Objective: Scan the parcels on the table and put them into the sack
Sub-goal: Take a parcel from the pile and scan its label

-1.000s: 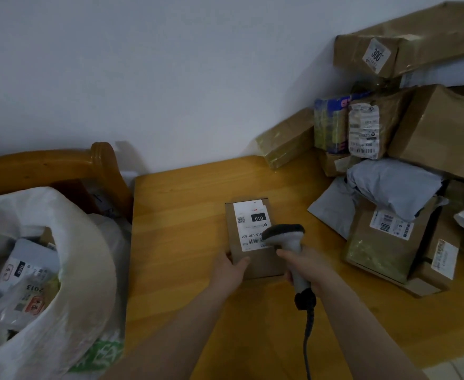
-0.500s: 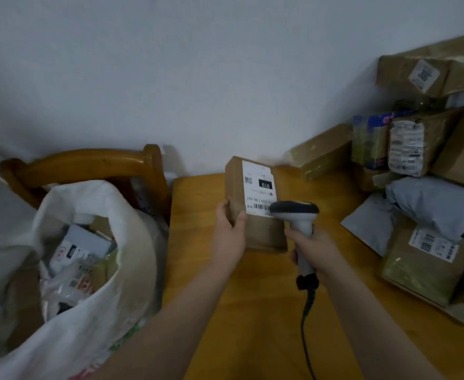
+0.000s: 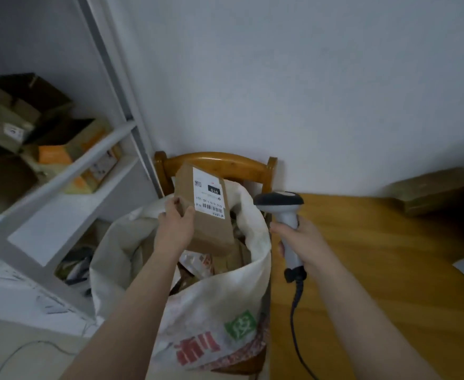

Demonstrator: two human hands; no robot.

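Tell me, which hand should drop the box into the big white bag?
The left hand. It grips the cardboard box right above the open sack, while the right hand is busy holding the scanner beside it.

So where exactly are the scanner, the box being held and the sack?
scanner [image 3: 278,200]: head view, on its dark head.
box [image 3: 211,234]: head view, on the bare cardboard below the label.
sack [image 3: 219,297]: head view, on its white front wall.

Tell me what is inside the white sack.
Inside the sack: brown cardboard parcels and a crinkly plastic packet. The left hand holds a labelled box over the opening. Deeper contents are covered.
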